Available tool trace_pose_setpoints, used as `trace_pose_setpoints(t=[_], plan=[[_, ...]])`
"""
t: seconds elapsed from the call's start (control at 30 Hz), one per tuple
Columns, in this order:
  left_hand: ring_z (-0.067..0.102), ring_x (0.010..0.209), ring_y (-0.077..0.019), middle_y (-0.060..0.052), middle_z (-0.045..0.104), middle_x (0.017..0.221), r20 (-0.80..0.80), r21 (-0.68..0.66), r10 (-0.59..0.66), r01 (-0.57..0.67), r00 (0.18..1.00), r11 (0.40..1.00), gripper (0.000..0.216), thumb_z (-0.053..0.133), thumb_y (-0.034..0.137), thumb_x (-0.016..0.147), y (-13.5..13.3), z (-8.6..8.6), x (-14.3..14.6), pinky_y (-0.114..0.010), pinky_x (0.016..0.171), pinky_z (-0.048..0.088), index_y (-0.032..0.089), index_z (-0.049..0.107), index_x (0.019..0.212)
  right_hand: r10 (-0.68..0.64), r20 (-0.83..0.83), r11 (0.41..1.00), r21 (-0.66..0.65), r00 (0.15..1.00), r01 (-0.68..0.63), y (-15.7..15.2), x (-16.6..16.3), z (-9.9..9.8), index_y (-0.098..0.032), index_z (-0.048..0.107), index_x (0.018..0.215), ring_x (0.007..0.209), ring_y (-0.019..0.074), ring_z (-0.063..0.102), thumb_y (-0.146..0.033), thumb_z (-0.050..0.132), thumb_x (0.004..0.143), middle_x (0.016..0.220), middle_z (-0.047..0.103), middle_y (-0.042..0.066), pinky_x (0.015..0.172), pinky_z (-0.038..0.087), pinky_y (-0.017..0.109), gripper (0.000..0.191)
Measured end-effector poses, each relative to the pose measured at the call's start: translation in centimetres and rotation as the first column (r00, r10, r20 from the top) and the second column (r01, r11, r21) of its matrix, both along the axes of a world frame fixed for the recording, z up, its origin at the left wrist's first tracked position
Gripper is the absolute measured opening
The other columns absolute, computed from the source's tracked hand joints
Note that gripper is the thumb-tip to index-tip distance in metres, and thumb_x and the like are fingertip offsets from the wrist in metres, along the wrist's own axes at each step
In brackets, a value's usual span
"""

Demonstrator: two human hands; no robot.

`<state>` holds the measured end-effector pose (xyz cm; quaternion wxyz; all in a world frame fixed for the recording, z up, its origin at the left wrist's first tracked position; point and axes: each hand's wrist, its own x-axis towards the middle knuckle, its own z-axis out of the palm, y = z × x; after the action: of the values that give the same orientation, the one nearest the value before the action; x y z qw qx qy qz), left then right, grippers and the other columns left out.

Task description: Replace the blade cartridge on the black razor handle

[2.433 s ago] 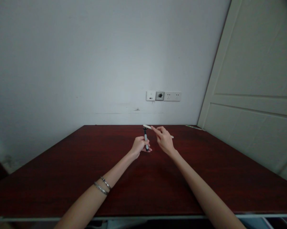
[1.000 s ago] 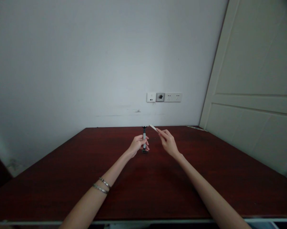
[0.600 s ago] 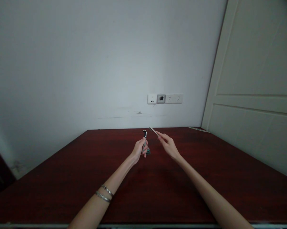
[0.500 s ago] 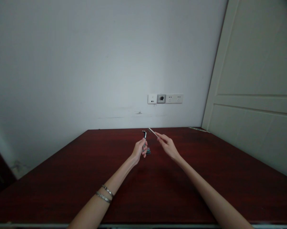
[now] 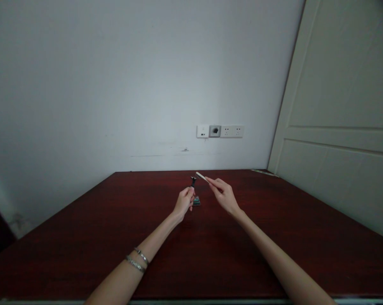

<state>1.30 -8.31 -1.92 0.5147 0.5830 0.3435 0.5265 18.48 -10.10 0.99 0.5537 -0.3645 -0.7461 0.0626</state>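
My left hand (image 5: 184, 201) is closed around the handle of a dark razor (image 5: 193, 182), its head pointing up and away from me. In my right hand (image 5: 222, 191) is a slim white brush like a toothbrush (image 5: 201, 176), pinched between thumb and fingers and tilted up to the left. The brush's tip is close above and to the right of the razor head; whether they touch I cannot tell. Just beyond my left fingers, a small dark greenish flat item (image 5: 197, 201) lies on the table, partly hidden by the hand.
Both arms reach over a dark red wooden table (image 5: 92, 237). Behind it stands a pale wall with sockets and a switch (image 5: 219, 131). A white panelled door (image 5: 337, 169) borders the right side, and a thin strip (image 5: 264, 172) lies at the far right edge.
The razor has turned so that its head shows broader, and it sits slightly lower. The brush has moved a little left and down, closer to the razor head.
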Motion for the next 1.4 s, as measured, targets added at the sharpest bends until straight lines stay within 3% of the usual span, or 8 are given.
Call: trace_pose_setpoints(t=[0.3,0.5,0.63,0.7,0.8,1.07,1.23,1.4], plan=[[0.028,0.035,-0.0029,0.009,0.032,0.051,-0.037,0.043,0.048,-0.046,0.998,0.998,0.035,0.048,0.052,0.077,-0.5,0.4,0.2,-0.014,0.031,0.027,0.018,0.043,0.070,0.026,0.089,0.999,-0.020,0.996,-0.025,-0.3,1.4,1.0,-0.021,0.063,0.112,0.061,0.0129,0.049,-0.031,0.045,0.086,0.072,0.056,0.003,0.058,0.039,0.025,0.034],[0.034,0.038,-0.0043,0.007,0.036,0.054,-0.071,0.117,0.143,-0.134,0.987,0.984,0.031,0.048,0.047,0.078,-0.3,0.0,0.1,-0.015,0.034,0.031,0.017,0.046,0.072,-0.057,-0.225,0.986,-0.165,0.973,0.019,-0.6,0.3,1.1,-0.017,0.065,0.104,0.058,0.0127,0.047,-0.040,0.047,0.083,0.065,0.055,0.002,0.055,0.039,0.025,0.036],[0.036,0.040,-0.0056,0.007,0.038,0.054,-0.107,0.172,0.199,-0.179,0.974,0.969,0.028,0.046,0.045,0.079,-0.3,0.1,0.2,-0.016,0.037,0.032,0.017,0.047,0.072,0.024,-0.552,0.832,-0.451,0.833,-0.323,-1.7,-1.5,0.5,-0.015,0.063,0.087,0.043,0.0067,0.031,-0.050,0.055,0.074,0.054,0.040,-0.004,0.035,0.024,0.018,0.038],[0.037,0.041,-0.0062,0.006,0.038,0.054,-0.129,0.191,0.216,-0.189,0.968,0.963,0.027,0.045,0.043,0.080,-0.4,0.1,0.3,-0.016,0.038,0.031,0.018,0.046,0.071,0.050,-0.651,0.720,-0.501,0.757,-0.479,-2.3,-2.4,0.4,-0.016,0.060,0.083,0.042,0.0056,0.031,-0.051,0.060,0.069,0.054,0.037,-0.006,0.032,0.020,0.016,0.038],[0.038,0.044,-0.0066,0.006,0.039,0.054,-0.137,0.225,0.211,-0.177,0.968,0.958,0.026,0.046,0.042,0.081,-0.6,0.1,0.5,-0.017,0.041,0.032,0.018,0.044,0.070,0.093,-0.722,0.632,-0.490,0.686,-0.601,-3.0,-3.2,0.6,-0.018,0.053,0.081,0.040,0.0048,0.034,-0.050,0.062,0.067,0.054,0.039,-0.007,0.031,0.019,0.014,0.036],[0.040,0.045,-0.0067,0.006,0.041,0.058,-0.111,0.249,0.171,-0.139,0.979,0.958,0.026,0.043,0.043,0.083,-0.5,0.1,0.5,-0.016,0.041,0.033,0.019,0.043,0.074,0.112,-0.735,0.522,-0.530,0.669,-0.669,-5.1,-5.0,-0.7,-0.021,0.040,0.075,0.031,0.0010,0.018,-0.051,0.062,0.069,0.044,0.035,-0.012,0.029,0.008,0.013,0.037],[0.036,0.040,-0.0060,0.007,0.036,0.053,-0.131,0.210,0.149,-0.119,0.980,0.970,0.026,0.045,0.043,0.082,-0.7,0.0,0.6,-0.016,0.037,0.031,0.019,0.042,0.073,0.142,-0.814,0.585,-0.390,0.563,-0.712,-5.1,-4.8,0.4,-0.021,0.043,0.076,0.032,0.0007,0.014,-0.051,0.061,0.069,0.044,0.028,-0.013,0.031,0.006,0.013,0.036],[0.038,0.043,-0.0061,0.006,0.040,0.056,-0.137,0.213,0.123,-0.092,0.983,0.973,0.027,0.046,0.044,0.081,-0.9,-0.2,0.9,-0.016,0.039,0.032,0.019,0.044,0.073,0.083,-0.811,0.543,-0.450,0.579,-0.709,-4.8,-4.8,0.2,-0.020,0.042,0.071,0.032,0.0005,0.013,-0.055,0.062,0.065,0.042,0.026,-0.013,0.031,0.004,0.014,0.041]])
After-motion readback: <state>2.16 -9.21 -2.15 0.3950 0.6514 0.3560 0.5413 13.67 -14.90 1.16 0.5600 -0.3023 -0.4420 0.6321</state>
